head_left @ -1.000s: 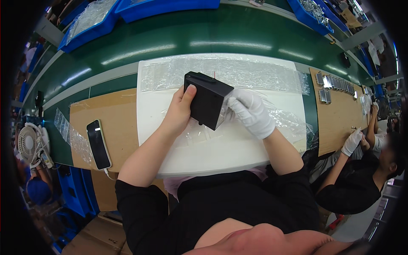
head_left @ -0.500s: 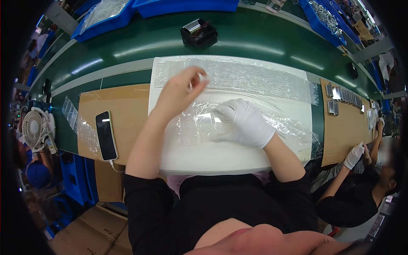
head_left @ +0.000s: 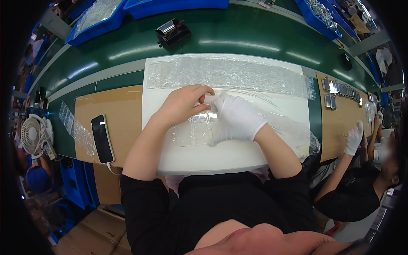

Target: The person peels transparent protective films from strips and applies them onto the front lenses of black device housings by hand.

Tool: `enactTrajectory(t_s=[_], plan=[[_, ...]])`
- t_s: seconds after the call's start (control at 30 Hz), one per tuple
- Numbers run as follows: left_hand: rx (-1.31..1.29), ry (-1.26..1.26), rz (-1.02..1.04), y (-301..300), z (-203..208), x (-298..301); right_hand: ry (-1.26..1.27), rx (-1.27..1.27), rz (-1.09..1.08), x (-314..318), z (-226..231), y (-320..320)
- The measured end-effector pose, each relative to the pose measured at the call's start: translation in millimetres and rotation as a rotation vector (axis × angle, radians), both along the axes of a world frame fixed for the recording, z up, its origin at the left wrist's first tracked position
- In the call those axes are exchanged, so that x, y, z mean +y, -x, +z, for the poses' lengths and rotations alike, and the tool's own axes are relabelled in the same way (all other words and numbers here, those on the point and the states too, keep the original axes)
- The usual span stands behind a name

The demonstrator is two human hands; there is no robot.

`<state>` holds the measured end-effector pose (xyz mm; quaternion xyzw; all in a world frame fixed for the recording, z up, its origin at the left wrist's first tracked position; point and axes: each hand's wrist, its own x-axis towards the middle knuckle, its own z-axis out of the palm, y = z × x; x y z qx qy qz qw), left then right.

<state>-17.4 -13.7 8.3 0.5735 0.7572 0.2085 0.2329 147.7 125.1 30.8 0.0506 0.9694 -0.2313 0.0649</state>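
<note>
My bare left hand (head_left: pixel 183 105) is over the middle of a white board (head_left: pixel 204 163), its fingers curled toward the thumb. Whatever lies between its fingertips is too small and see-through to make out. Fingertips to fingertips with it, my white-gloved right hand (head_left: pixel 239 118) has its thumb and forefinger bunched on a bit of clear plastic film. The glove's lower edge rests on the board. Under both hands lie crinkled clear plastic pieces (head_left: pixel 187 135), partly hidden by the glove. A long strip of clear film sheets (head_left: pixel 225 75) runs along the board's far side.
A phone (head_left: pixel 103 138) on a cable lies on cardboard (head_left: pixel 127 114) at left. Beyond the board sits a black device with a metal cylinder (head_left: pixel 173 34). Blue trays (head_left: pixel 178 5) line the back. At right are metal parts (head_left: pixel 342 90) and a co-worker's gloved hand (head_left: pixel 354 138).
My left hand has come down and right, to meet my right hand's fingertips. The right hand's fingers have bunched together. The whole view has shifted slightly.
</note>
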Motion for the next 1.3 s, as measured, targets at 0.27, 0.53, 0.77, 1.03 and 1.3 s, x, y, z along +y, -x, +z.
enactTrajectory(t_s=[0.27, 0.53, 0.77, 1.03, 1.3], plan=[[0.038, -0.064, -0.003, -10, 9, 2, 0.219, 0.399, 0.165, 7, -23, -21], [-0.047, -0.075, -0.015, -9, 5, 1, 0.941, 0.417, -0.26, -19, 5, -131], [0.107, -0.196, -0.14, -27, -6, 4, 0.023, 0.224, -0.95, -7, -13, -161], [-0.235, -0.147, -0.293, -38, -4, 3, 0.138, 0.269, -0.691, -37, -4, -94], [-0.657, -0.442, -0.196, -45, 5, 2, 1.293, 0.411, -0.485, -27, -9, -99]])
